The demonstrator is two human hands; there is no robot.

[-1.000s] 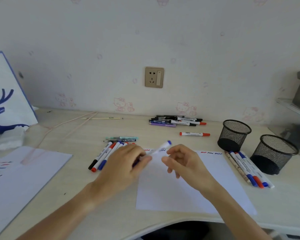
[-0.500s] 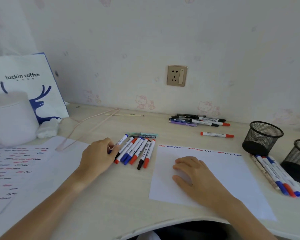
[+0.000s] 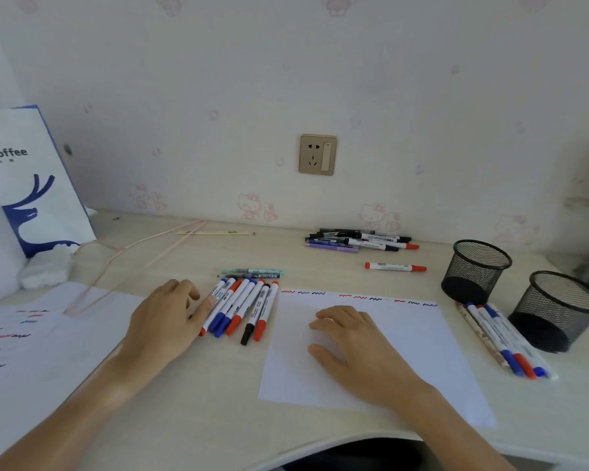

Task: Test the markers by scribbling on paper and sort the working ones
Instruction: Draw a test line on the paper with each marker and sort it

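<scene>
Left hand (image 3: 165,319) fingers loosely curled, touching leftmost of marker row (image 3: 242,305), holding none; right hand (image 3: 354,345) flat, relaxed on paper (image 3: 422,351)

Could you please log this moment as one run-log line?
left hand: touching marker row | right hand: flat on paper | mesh cups: no markers visible inside

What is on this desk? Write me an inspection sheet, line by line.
Surface: pale wooden desk.
Job's things: marker row; test sheet with squiggles along top edge; second marker group beside two mesh cups; lone red marker.
Clutter: pen pile, scribbled sheet, paper bag.
Hands: left hand touches the row; right hand rests on the sheet.
Cables: pink cord.
Surroundings: wall socket.
</scene>
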